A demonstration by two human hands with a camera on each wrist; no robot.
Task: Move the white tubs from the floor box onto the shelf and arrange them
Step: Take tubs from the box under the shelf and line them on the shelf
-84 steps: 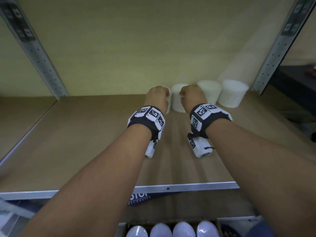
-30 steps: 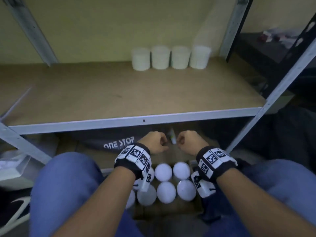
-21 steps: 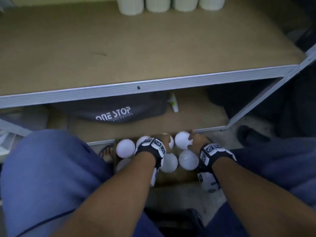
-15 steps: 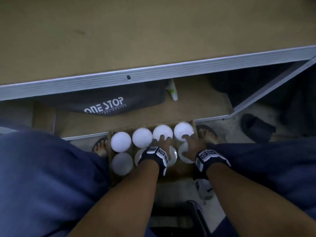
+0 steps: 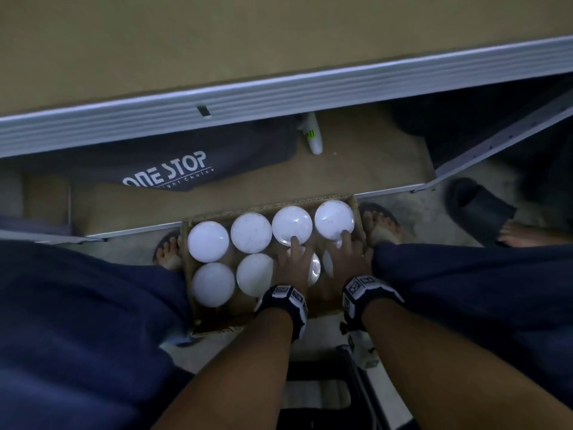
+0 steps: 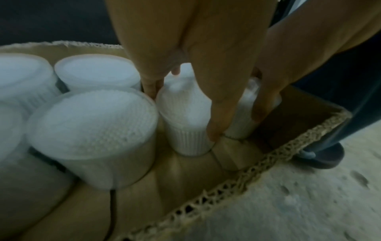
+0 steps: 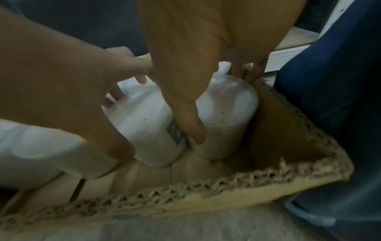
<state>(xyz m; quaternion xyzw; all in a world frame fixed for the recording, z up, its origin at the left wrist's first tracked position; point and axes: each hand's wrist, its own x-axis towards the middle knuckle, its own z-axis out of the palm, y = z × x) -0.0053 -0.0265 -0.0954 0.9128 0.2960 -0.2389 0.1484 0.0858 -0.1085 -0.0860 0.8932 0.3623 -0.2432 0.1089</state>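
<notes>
a person's 2 forearms, each with a black-and-white marker band (image 5: pixel 286 301) at the wrist, reached down between knees in dark blue trousers (image 5: pixel 77 330) toward a cardboard floor box (image 5: pixel 217 324) on a pale concrete floor (image 6: pixel 309 195). the left hand (image 5: pixel 293 263) gripped a white tub (image 6: pixel 185 117) in the near row of the box, thumb down 1 side and fingers (image 6: pixel 152 81) down the far side, as the left wrist view showed. the right hand (image 5: pixel 347 259) gripped the neighbouring white tub (image 7: pixel 224 117) at the box's right end, its thumb pressed between the 2 tubs and its fingers (image 7: pixel 247 70) curled over the far edge beside the cardboard wall. both gripped tubs stood upright on the box bottom, touching or nearly touching each other. 2 more tubs (image 5: pixel 235 279) stood to the left in the same row, and a far row of 4 tubs (image 5: pixel 269 228) lined the box's back wall. bare toes in sandals (image 5: pixel 376 225) showed on either side of the box. beyond it lay a low brown board carrying a dark bag (image 5: pixel 173 169) printed "one stop" and a small white bottle (image 5: pixel 313 135). farthest off ran the shelf (image 5: pixel 279 35) with its grey metal front rail; no tubs on it fell within view.
</notes>
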